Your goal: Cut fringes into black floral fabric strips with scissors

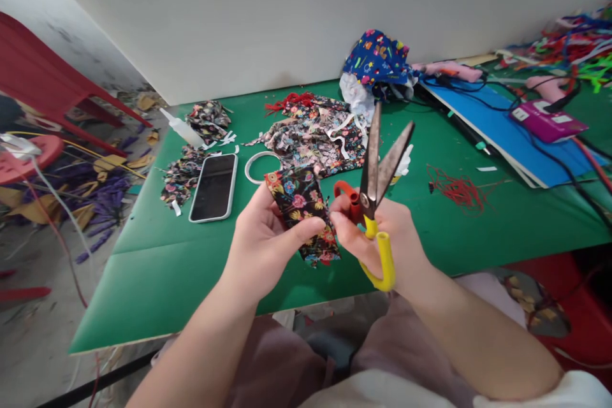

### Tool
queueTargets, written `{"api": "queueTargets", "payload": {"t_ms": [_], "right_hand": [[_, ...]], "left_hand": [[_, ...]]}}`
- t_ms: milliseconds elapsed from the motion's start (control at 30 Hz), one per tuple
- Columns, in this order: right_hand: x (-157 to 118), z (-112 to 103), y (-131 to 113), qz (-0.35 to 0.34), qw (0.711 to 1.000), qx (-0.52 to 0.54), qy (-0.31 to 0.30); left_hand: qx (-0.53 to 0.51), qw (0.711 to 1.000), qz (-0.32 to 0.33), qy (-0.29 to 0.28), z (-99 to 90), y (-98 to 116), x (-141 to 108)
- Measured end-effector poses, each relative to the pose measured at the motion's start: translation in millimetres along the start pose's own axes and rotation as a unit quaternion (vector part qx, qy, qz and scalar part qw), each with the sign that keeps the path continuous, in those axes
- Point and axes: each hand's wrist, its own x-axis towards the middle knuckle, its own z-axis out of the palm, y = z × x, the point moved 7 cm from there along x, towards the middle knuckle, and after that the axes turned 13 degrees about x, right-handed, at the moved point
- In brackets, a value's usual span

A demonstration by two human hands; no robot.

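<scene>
My left hand (268,239) pinches a folded piece of dark floral fabric (302,204), thumb across its front, above the green table. At its right edge, the fingertips of my right hand (377,236) come up to the cloth; whether they grip it I cannot tell. Hooked on that same hand is a pair of scissors (377,185) with one orange-red and one yellow handle, blades apart and pointing up and away. Behind the hands lies a heap of floral fabric (320,134) with a white strip on it. A roll of white tape (262,167) sits left of it.
A phone (213,188), a white squeeze bottle (184,129) and fabric scraps (184,172) lie at left. Red thread (461,190) is at right, near a blue folder (507,127) with a purple device (547,120) and cables. A blue patterned cloth (377,60) stands by the wall.
</scene>
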Motion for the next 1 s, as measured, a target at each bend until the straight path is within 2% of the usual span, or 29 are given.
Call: {"api": "queueTargets", "payload": {"t_ms": [367, 467, 567, 633, 733, 867, 1000], "right_hand": [[2.7, 5.3, 2.4, 0.097, 0.991, 0.088, -0.025], [1.9, 7.6, 5.5, 0.13, 0.982, 0.129, -0.043], [-0.2, 14.6, 10.8, 0.152, 0.961, 0.206, -0.103], [-1.2, 19.0, 12.2, 0.134, 0.959, 0.194, -0.16], [-0.2, 19.9, 11.1, 0.066, 0.974, 0.077, -0.203], [1.2, 16.4, 3.6, -0.021, 0.982, -0.034, -0.184], [-0.9, 14.1, 2.0, -0.058, 0.981, -0.111, -0.146]], "left_hand": [[-0.062, 0.996, -0.048, -0.029, 5.0, -3.4, 0.9], [-0.074, 0.995, -0.062, -0.011, 3.5, -1.4, 1.6], [-0.074, 0.995, -0.06, 0.038, -5.5, 4.7, 1.9], [-0.063, 0.993, -0.049, 0.086, -15.4, 9.9, 1.4], [-0.04, 0.988, -0.016, 0.149, -29.3, 17.8, -0.4], [-0.047, 0.983, 0.04, 0.175, -37.2, 24.3, -2.1], [-0.042, 0.98, 0.073, 0.179, -39.8, 26.0, -3.5]]}}
